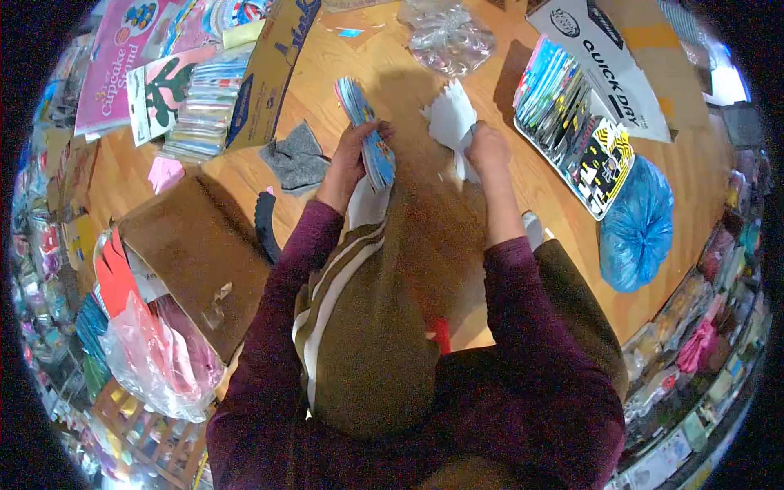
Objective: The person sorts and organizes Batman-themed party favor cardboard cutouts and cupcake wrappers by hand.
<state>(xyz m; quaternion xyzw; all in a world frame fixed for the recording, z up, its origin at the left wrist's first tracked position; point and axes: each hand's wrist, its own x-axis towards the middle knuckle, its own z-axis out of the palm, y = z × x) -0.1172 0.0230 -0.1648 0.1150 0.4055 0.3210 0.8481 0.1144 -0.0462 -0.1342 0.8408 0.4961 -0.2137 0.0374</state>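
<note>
My left hand [349,159] is closed round a thick stack of colourful flat packets [374,151], tilted with its edges showing. Across from it, my right hand [487,149] grips a white piece with an uneven outline [452,117]; whether it is card or paper I cannot tell. The two held things are apart, above the wooden floor [412,61] and my legs. Near my left wrist lies a grey folded cloth [297,157].
An open box [273,73] of packets stands upper left, beside a pink cupcake stand package [122,65]. A brown carton [200,253] is at left. On the right are a white tray of packets [600,214] and a blue plastic bag [637,224]. Clear plastic [449,37] lies ahead.
</note>
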